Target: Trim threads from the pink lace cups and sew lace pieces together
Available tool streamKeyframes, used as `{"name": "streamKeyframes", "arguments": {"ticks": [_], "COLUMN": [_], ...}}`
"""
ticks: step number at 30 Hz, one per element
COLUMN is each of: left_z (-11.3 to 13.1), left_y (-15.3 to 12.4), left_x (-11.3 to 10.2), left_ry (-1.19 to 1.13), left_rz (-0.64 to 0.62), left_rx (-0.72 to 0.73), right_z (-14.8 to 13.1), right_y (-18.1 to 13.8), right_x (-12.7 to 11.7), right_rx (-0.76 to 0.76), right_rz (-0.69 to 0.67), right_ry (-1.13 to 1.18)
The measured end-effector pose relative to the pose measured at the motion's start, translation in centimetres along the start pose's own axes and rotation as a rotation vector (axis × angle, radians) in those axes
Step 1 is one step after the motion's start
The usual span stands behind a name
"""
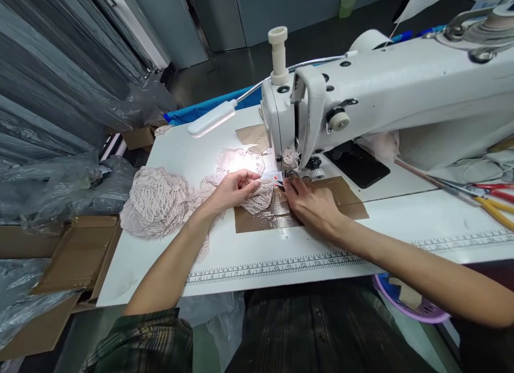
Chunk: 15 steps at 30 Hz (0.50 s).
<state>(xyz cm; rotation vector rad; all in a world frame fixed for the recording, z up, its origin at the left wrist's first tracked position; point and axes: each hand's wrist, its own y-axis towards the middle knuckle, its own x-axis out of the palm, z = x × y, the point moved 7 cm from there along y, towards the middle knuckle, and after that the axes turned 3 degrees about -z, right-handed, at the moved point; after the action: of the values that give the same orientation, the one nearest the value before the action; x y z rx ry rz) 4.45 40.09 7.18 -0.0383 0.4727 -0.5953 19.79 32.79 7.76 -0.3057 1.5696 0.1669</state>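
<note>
My left hand (237, 190) is closed in a pinch on a strip of pale pink lace (257, 197), just left of the needle area of a white sewing machine (277, 116). Close beside the presser foot, my right hand (313, 206) has its fingers bent and closed. A small dark tip with red spots shows by those fingers, too small to name. More lace (156, 202) lies in a large loose heap on the left of the white table (241, 271). Under the right hand is a brown taped sheet (349, 199) on the machine bed.
A lit lamp (212, 119) on a bendable neck shines on the lace. A black phone (357, 164) lies under the machine arm. Scissors with yellow handles (496, 212) are at the right. A printed ruler (281, 266) runs along the front edge; cardboard boxes (76, 250) stand left.
</note>
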Motion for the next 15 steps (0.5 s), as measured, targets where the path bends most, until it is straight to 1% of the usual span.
{"name": "streamKeyframes", "arguments": {"ticks": [4, 7, 8, 11, 12, 13, 15], "left_z": [-0.5, -0.2, 0.1, 2.1, 2.8, 3.2, 3.4], "left_y": [0.1, 0.0, -0.1, -1.1, -1.5, -1.8, -2.0], "left_x": [-0.1, 0.0, -0.2, -1.2, -1.1, -0.7, 0.7], "left_ry": [0.015, 0.074, 0.124, 0.382, 0.469, 0.539, 0.631], "left_rz": [0.007, 0.011, 0.05, 0.249, 0.27, 0.238, 0.05], "left_rx": [-0.002, 0.044, 0.084, 0.282, 0.353, 0.417, 0.496], "right_z": [-0.8, -1.0, -0.9, 0.4, 0.9, 1.4, 2.4], "right_y": [1.1, 1.4, 1.3, 0.3, -0.3, -0.9, -2.1], "right_x": [0.0, -0.1, -0.1, 0.1, 0.3, 0.5, 0.9], "right_rx": [-0.02, -0.048, -0.042, 0.008, 0.025, 0.038, 0.067], "right_rz": [-0.017, -0.033, -0.028, 0.048, 0.085, 0.124, 0.213], "right_ry": [0.0, 0.01, 0.016, 0.048, 0.064, 0.084, 0.136]}}
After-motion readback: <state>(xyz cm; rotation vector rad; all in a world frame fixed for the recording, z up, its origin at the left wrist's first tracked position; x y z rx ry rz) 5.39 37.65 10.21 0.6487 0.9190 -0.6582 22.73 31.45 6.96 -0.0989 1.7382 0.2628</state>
